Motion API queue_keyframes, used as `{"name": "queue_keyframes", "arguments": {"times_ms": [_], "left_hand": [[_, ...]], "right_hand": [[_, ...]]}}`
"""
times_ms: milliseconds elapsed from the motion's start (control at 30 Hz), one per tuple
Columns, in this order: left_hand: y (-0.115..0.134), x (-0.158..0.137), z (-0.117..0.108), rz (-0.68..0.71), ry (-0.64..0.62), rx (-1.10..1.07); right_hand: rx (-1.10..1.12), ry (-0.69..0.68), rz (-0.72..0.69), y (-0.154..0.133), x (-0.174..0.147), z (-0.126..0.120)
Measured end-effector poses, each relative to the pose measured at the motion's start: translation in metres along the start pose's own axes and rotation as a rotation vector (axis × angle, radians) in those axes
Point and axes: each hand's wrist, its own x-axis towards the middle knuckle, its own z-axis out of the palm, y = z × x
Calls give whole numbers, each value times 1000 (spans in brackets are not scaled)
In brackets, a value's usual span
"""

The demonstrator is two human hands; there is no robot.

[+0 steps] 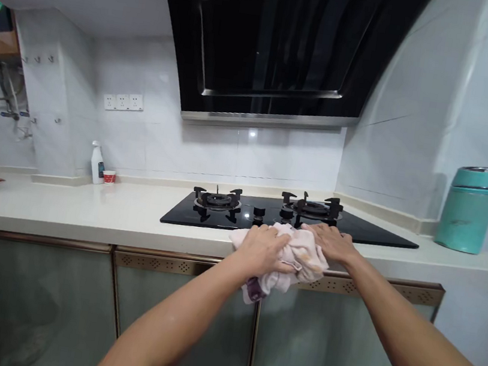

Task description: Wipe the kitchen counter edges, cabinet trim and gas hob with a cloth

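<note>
Lead: Report the station, largest items first.

Second: A pale countertop [126, 210] spans the full width. A black range hood [274, 36] hangs above it. Below the hood, a black glass cooktop [376, 230] with two burners sits in the counter.

Lead: Next in size?

Second: A pale pink cloth [301, 258], bunched at the front edge of the counter before the cooktop. Its lower end drapes over the edge and shows a dark purple patch.

Lead: Assessment of its handling?

Second: Judged light, limp and not fragile; loose folds are likely to slide or snag. Best held by the thick gathered part, with the hanging end gathered in. Dampness cannot be determined.

Lead: Then?

Second: A turquoise flask [468, 209], upright at the right, well apart from the cloth. Then the hands. The left hand [261, 249] grasps the cloth, fingers over the top. The right hand [333, 242] rests its fingers on the far right side; whether it grips or only presses, I cannot tell.

Lead: Smallest?

Second: A white spray bottle [97, 165], then a red-and-white cup [109, 177] just beside it.
</note>
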Motion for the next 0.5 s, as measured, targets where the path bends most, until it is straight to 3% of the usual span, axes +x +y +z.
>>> {"name": "queue_keyframes", "arguments": {"times_ms": [233,400,500], "left_hand": [[-91,-92,-27,-185,-23,67],[-176,-182,-56,-428,-95,170],[-221,-231,-74,-645,-123,195]], "right_hand": [[66,-8,21,-10,-6,-8],[91,-10,20,-12,-8,-10],[86,-1,25,-12,-7,-8]]}}
